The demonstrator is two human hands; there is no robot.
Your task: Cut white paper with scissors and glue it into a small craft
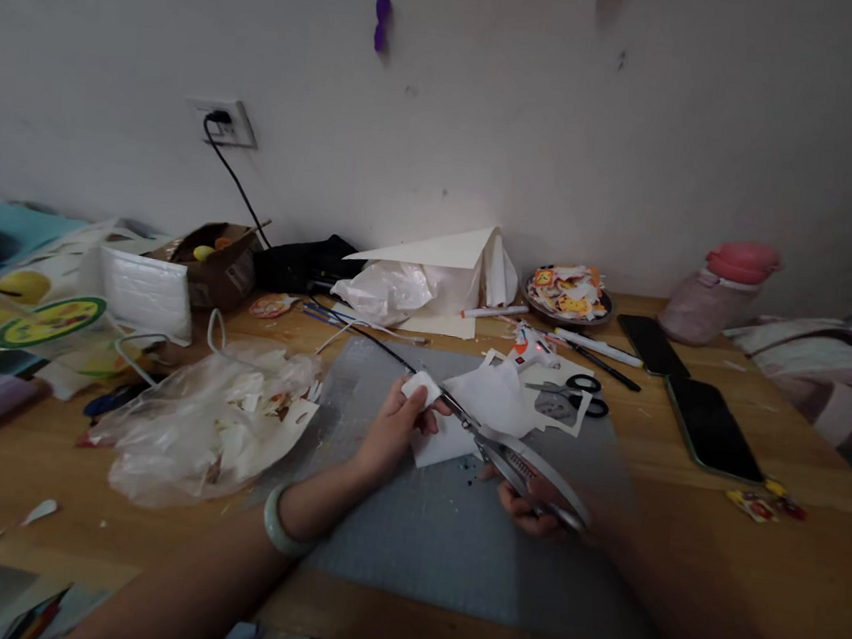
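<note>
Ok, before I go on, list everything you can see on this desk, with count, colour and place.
table: one, brown wood, under everything
mat: one, grey, centre of table
plastic bag: one, clear, left of mat
cardboard box: one, brown, back left
sticker pile: one, orange-yellow, back centre
bottle: one, pink, back right
phones: two, black, right of mat
small scissors: one, black-handled, mat's far edge
paper piece: one, white, above mat centre
large scissors: one, silver, right of paper piece
bangle: one, pale green, left wrist
left hand: holding paper piece
right hand: gripping large scissors
</note>
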